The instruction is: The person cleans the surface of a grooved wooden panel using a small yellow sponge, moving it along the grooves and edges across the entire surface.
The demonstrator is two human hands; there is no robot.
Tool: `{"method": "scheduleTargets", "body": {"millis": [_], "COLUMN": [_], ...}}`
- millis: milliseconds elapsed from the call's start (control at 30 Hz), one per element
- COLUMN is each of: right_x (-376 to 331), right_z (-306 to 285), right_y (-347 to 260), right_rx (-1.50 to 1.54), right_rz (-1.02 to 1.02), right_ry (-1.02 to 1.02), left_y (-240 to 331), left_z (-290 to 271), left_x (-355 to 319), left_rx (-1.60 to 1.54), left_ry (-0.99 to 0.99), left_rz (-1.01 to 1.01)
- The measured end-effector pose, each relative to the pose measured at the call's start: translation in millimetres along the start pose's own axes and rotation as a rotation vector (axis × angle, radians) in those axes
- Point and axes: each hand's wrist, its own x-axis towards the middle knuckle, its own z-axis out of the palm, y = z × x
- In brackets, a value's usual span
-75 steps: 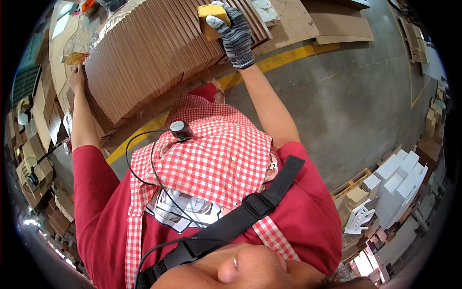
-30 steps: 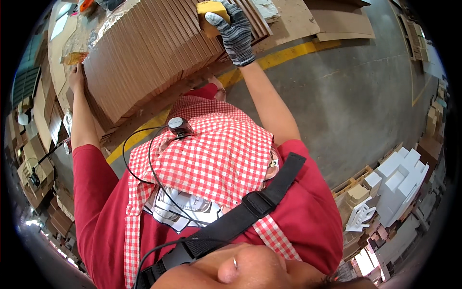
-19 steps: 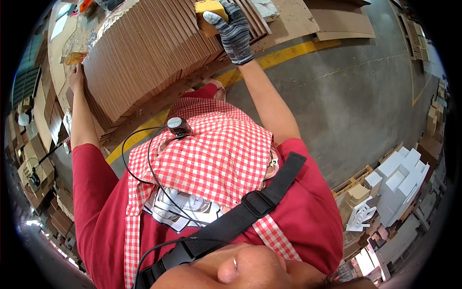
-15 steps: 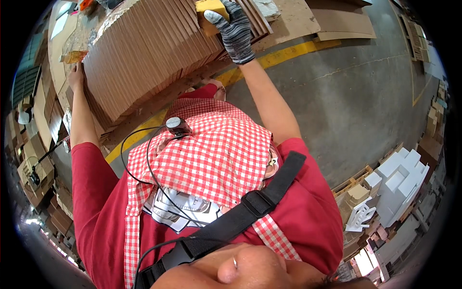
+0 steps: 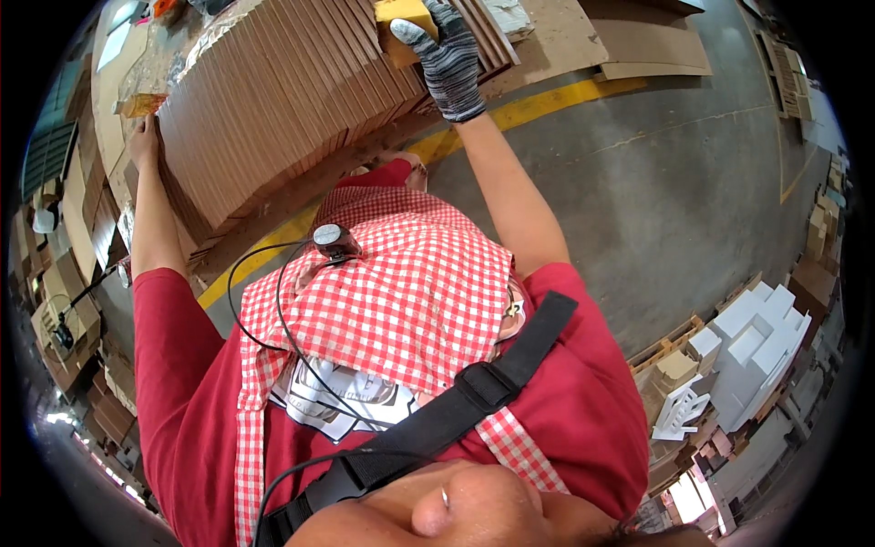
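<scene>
A long row of brown boards [image 5: 283,100], packed edge to edge, lies on the work table in front of me. At its far right end my right hand [image 5: 450,77], in a grey striped knit glove with pale fingertips, is closed around a yellow sponge-like block [image 5: 407,20]. The block rests against the tops of the boards. My bare left hand [image 5: 144,144] is at the left end of the row, beside the outermost board. Just beyond its fingers is an amber, see-through thing [image 5: 144,105] whose kind I cannot make out; the fingers are partly hidden.
Clear plastic wrap [image 5: 164,68] lies on the table behind the row. Flat cardboard sheets [image 5: 652,50] are at the far right. A yellow line [image 5: 538,102] runs along the grey floor. White furniture-like pieces [image 5: 752,346] stand to my right. A cable [image 5: 239,301] hangs across my checked apron.
</scene>
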Motion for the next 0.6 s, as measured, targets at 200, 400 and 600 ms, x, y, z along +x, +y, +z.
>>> {"method": "scheduleTargets", "body": {"millis": [200, 400, 600], "right_x": [1.7, 1.9, -0.5], "right_z": [-1.6, -0.3, -5.3], "right_y": [-5.5, -2.3, -8.8], "right_rx": [-0.019, -0.045, -0.049], "right_rz": [0.020, -0.043, -0.007], "right_ry": [-0.002, 0.014, 0.010], "left_y": [-5.0, -7.2, 3.1], "left_z": [0.4, -0.3, 2.7], "left_x": [3.8, 5.9, -0.1], "left_rx": [-0.056, 0.009, 0.013], "left_ry": [-0.020, -0.002, -0.015], "left_rz": [0.005, -0.002, 0.005]}}
